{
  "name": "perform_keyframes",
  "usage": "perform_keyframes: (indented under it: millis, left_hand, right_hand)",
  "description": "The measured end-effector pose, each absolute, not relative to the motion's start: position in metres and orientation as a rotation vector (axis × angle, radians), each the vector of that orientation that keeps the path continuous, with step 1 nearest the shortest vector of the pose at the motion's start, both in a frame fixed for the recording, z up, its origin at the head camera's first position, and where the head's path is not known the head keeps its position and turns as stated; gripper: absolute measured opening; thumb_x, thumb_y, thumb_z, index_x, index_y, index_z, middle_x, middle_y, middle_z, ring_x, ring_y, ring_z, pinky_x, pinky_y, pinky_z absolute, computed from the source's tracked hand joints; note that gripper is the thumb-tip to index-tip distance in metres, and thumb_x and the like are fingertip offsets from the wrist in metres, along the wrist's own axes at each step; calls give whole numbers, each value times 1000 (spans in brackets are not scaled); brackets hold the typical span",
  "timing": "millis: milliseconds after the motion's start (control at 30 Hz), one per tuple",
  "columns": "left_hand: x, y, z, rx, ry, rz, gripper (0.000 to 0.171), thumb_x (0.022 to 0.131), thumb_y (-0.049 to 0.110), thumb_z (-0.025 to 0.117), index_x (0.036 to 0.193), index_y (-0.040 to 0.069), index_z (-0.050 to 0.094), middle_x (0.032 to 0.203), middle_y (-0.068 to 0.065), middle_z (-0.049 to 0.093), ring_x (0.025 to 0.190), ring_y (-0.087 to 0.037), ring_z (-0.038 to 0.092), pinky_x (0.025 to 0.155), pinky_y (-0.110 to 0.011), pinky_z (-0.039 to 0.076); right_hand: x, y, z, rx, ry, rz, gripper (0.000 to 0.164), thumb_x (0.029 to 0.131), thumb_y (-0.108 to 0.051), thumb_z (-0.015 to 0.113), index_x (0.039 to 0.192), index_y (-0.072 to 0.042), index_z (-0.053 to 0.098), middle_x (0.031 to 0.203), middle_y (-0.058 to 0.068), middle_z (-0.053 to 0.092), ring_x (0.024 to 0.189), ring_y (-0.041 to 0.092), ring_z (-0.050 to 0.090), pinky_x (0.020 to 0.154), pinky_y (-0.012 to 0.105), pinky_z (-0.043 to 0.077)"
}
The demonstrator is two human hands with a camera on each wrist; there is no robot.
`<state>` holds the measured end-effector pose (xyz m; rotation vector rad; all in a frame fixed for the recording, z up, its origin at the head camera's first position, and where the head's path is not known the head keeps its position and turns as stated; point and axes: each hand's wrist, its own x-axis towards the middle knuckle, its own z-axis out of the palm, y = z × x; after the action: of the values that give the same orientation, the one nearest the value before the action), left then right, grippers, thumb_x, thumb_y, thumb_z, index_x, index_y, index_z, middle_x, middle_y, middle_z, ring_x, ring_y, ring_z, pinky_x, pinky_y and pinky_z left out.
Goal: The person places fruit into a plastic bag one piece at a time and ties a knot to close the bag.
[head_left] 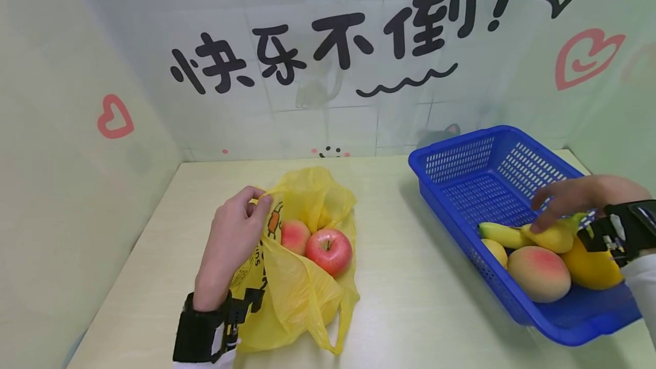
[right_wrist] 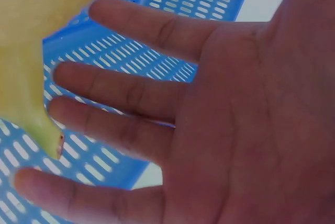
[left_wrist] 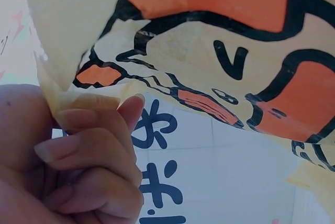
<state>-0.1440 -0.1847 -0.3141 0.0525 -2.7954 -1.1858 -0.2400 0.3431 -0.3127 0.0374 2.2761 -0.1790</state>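
Observation:
At the left of the head view, my left hand (head_left: 240, 224) pinches the mouth edge of a yellow plastic bag (head_left: 302, 278) between thumb and fingers. Inside the bag lie a red apple (head_left: 329, 252) and a pink-and-yellow peach (head_left: 294, 236). In the left wrist view the bag's printed side (left_wrist: 193, 51) stretches up from the pinching fingers (left_wrist: 89, 150). My right hand (head_left: 569, 198) is over the blue basket, fingers spread and fairly straight. Its fingertips are right at a rounded yellow fruit (head_left: 552, 238), beside a banana (head_left: 504, 236) with a greenish stem (right_wrist: 49, 137).
The blue perforated basket (head_left: 461, 238) stands at the right of the pale table (head_left: 392, 300). It also holds a large peach (head_left: 539, 274), an orange-yellow fruit (head_left: 591, 266) and a small yellow fruit (head_left: 495, 252). A printed wall covering (head_left: 328, 124) rises behind the table.

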Motion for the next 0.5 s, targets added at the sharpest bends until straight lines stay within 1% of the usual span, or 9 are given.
perform_keyframes:
  millis: [200, 333, 400, 500]
  left_hand:
    - [-144, -186, -316, 69, -2804, -1174, 25, 103, 28, 51, 111, 8, 63, 63, -2, 47, 55, -19, 45, 53, -27, 38]
    - [-145, -186, -316, 70, -2806, -1166, 24, 103, 28, 51, 110, 8, 63, 64, -3, 48, 56, -20, 46, 53, -26, 39]
    - [-145, -186, -316, 64, -2801, -1169, 24, 103, 28, 51, 110, 8, 63, 64, -3, 49, 56, -19, 47, 53, -26, 39]
    - [-145, -185, -315, 61, -2794, -1177, 25, 103, 28, 51, 110, 8, 63, 64, -3, 49, 56, -19, 47, 53, -26, 39]
  right_hand:
    - [-236, 337, -314, 38, 2239, -236, 91, 74, -60, 76, 134, 2, 48, 127, 43, 39, 103, 49, 48, 81, 56, 55]
    - [-236, 333, -315, 71, 2220, -294, 82, 78, -50, 77, 132, 6, 50, 122, 35, 50, 97, 44, 56, 78, 51, 58]
    - [-236, 331, -316, 65, 2223, -295, 78, 80, -46, 77, 130, 9, 51, 117, 30, 56, 94, 39, 59, 78, 50, 58]
    - [-236, 330, -316, 52, 2231, -271, 77, 80, -44, 77, 128, 11, 51, 111, 26, 59, 92, 34, 61, 79, 50, 58]
